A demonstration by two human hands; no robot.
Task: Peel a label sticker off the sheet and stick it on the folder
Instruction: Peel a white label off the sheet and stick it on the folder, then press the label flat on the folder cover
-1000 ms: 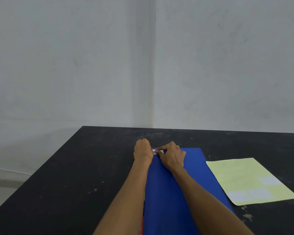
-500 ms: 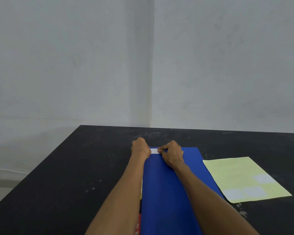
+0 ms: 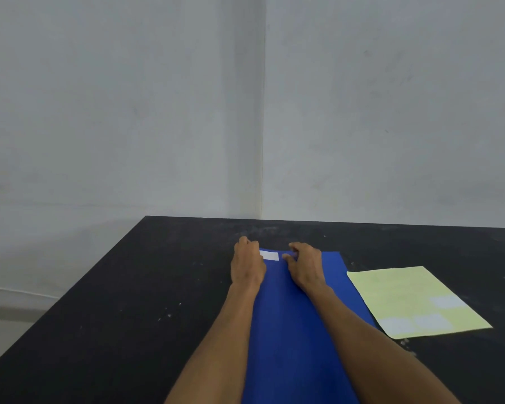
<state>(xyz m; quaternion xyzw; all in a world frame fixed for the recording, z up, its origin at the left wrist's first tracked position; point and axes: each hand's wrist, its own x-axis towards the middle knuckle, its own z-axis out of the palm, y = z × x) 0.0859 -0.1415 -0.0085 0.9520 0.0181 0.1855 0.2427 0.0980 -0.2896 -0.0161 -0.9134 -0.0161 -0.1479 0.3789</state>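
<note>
Head view: label sticker (image 3: pixel 269 255) lengthwise left-right.

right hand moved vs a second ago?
Yes. The right hand has slid rightward along the blue folder, away from the left hand, uncovering the white label.

We see a bare, plain room: blank grey walls (image 3: pixel 391 112) meeting in a corner beyond our hands, a scuffed black surface (image 3: pixel 129 316) beneath them
</note>
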